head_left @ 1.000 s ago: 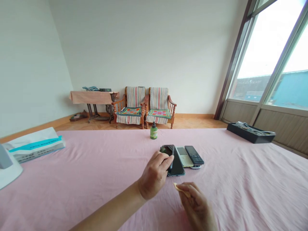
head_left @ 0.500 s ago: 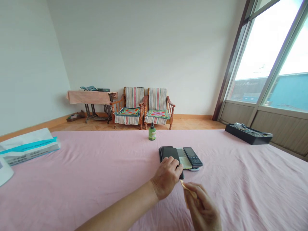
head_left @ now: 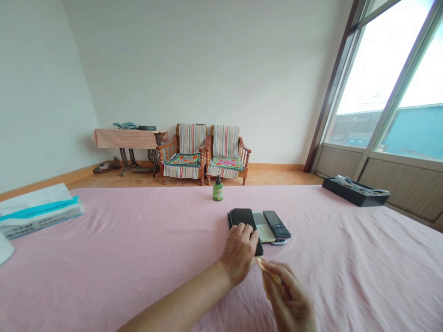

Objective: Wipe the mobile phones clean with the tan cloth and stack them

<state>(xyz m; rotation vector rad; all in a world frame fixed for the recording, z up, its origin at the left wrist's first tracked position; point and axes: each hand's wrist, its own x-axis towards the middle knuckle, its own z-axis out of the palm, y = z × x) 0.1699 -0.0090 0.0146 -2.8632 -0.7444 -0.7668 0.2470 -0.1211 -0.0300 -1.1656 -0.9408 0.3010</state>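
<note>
A black smartphone [head_left: 244, 217] lies slanted on top of another dark phone on the pink sheet. My left hand [head_left: 239, 251] is closed over its lower half, fingers across the screen side. In my right hand [head_left: 289, 295] a pale yellow cloth [head_left: 273, 276] is pinched, its narrow tip touching or very near the phone's lower end. Just right of the smartphone rest a light-coloured phone [head_left: 263, 229] and a black keypad phone [head_left: 276, 224], which lies partly over a silvery one. The palm side of my left hand is hidden.
A green pump bottle [head_left: 218, 190] stands beyond the phones. At the right edge sits a black box [head_left: 356, 192] of cables. A white-and-blue package [head_left: 38, 210] is at the left. Two wooden chairs [head_left: 224, 152] and a cloth-covered sewing table [head_left: 124, 138] stand by the wall.
The view has shifted slightly. My right hand keeps its pinch on the cloth at the phone's lower end, and my left hand still holds the phone, with its fingers moved a little.
</note>
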